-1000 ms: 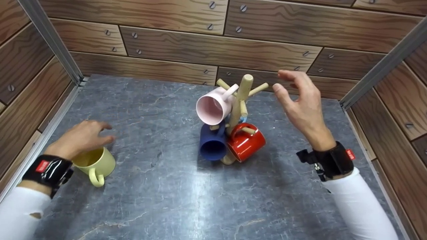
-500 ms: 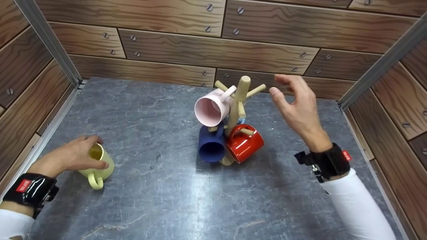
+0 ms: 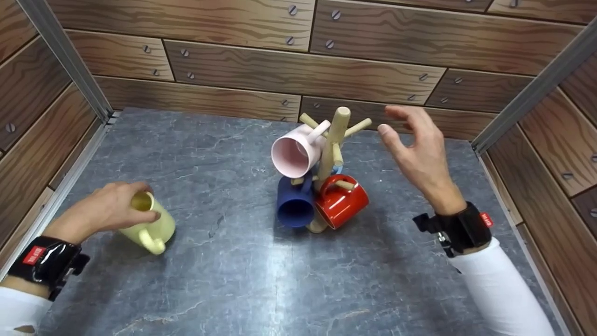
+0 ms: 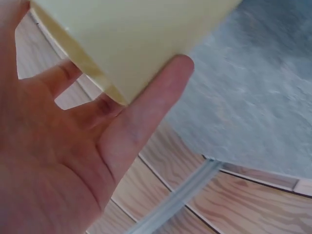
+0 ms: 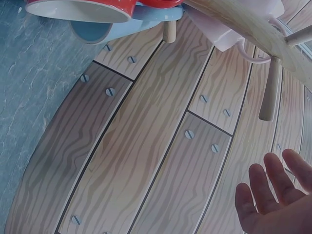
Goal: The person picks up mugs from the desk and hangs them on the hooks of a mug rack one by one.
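My left hand [image 3: 102, 207] grips a pale yellow mug [image 3: 163, 226] at its rim, thumb on the near side and fingers across the far side. The mug tilts, its handle pointing toward me. In the left wrist view the thumb lies along the mug's outer wall [image 4: 131, 39] and other fingers pass behind the rim. My right hand [image 3: 419, 151] is held in the air, fingers apart and holding nothing, just right of a wooden mug tree [image 3: 342, 123]. On the tree hang a pink mug [image 3: 298, 151], a dark blue mug [image 3: 285, 193] and a red mug [image 3: 349, 203].
A light blue mug [image 5: 129, 30] also hangs on the tree, mostly hidden in the head view. Bare upper pegs [image 3: 359, 127] stick out to the right and front. Wood-patterned walls [image 3: 233, 67] with metal corner posts [image 3: 77, 60] enclose the grey marbled table [image 3: 224, 280].
My left hand has come down onto the yellow mug, taken hold of its rim, tilted it and moved it slightly right. The right hand has stayed almost in place beside the tree.
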`<state>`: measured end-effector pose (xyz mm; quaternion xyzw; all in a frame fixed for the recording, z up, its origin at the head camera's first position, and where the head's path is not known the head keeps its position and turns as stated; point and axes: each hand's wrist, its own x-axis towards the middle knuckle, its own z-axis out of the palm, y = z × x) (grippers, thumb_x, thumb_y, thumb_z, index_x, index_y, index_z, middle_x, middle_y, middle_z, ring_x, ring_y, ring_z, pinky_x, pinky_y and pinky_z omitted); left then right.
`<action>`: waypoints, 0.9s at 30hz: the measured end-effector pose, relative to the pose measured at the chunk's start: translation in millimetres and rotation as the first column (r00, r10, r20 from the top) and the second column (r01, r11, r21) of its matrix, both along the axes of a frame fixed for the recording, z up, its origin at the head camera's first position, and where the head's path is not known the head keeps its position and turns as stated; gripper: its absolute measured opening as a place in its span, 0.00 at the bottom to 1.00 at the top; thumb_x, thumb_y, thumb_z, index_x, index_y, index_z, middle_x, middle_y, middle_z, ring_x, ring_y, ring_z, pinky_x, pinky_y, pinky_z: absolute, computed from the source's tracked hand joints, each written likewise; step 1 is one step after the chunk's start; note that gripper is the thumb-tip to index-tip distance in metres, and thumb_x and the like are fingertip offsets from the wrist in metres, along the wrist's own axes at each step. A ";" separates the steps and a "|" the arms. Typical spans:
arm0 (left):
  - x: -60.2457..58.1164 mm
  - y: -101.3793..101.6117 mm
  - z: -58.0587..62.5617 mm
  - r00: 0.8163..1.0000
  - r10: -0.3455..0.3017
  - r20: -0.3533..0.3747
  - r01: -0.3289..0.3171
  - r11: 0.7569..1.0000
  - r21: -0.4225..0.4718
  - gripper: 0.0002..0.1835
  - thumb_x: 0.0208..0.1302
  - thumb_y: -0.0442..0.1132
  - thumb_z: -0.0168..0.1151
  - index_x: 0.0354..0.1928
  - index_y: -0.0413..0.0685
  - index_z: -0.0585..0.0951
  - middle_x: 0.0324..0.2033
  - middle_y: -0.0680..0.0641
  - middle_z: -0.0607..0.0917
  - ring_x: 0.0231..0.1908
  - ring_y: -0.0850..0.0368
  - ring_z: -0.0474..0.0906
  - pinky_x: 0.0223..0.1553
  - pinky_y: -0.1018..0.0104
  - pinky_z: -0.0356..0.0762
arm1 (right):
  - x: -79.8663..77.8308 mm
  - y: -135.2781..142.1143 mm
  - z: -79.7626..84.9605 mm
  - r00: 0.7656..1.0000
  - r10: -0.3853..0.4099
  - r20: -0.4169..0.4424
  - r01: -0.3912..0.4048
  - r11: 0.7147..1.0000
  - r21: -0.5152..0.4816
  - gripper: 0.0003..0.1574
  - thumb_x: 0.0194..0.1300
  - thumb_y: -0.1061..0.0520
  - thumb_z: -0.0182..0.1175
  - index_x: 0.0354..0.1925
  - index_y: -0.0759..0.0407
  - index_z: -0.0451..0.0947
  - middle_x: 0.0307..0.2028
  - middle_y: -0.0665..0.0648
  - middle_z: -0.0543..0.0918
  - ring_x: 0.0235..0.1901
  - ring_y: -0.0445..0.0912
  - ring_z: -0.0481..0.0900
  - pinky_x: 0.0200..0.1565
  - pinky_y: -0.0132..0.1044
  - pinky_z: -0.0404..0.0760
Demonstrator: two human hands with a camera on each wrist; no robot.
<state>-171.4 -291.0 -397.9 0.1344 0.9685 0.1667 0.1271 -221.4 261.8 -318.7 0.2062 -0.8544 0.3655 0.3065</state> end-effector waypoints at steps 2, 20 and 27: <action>-1.2 8.8 4.8 1.000 0.006 -0.023 -0.006 1.000 0.024 0.38 0.61 0.60 0.71 0.60 0.35 0.77 0.38 0.38 0.84 0.32 0.48 0.79 0.26 0.60 0.77 | 0.8 -0.2 0.2 1.000 -0.002 -0.010 0.002 1.000 -0.003 0.21 0.70 0.56 0.66 0.58 0.62 0.83 0.54 0.57 0.85 0.55 0.47 0.80 0.56 0.35 0.74; -2.2 99.3 22.1 0.976 0.109 -0.188 -0.068 0.974 0.215 0.25 0.67 0.59 0.63 0.49 0.45 0.82 0.34 0.44 0.86 0.28 0.50 0.78 0.24 0.63 0.73 | 7.9 1.8 -9.8 1.000 -0.014 0.003 0.014 0.999 0.033 0.21 0.71 0.56 0.66 0.59 0.63 0.82 0.54 0.59 0.84 0.55 0.48 0.80 0.56 0.44 0.75; -0.2 123.5 28.4 0.985 0.106 -0.134 -0.065 0.958 0.279 0.22 0.74 0.58 0.55 0.52 0.47 0.80 0.38 0.42 0.87 0.27 0.50 0.80 0.20 0.62 0.78 | 13.1 -0.8 -20.5 1.000 -0.007 0.006 0.007 1.000 0.017 0.19 0.71 0.57 0.65 0.57 0.64 0.83 0.53 0.59 0.85 0.54 0.49 0.80 0.55 0.43 0.75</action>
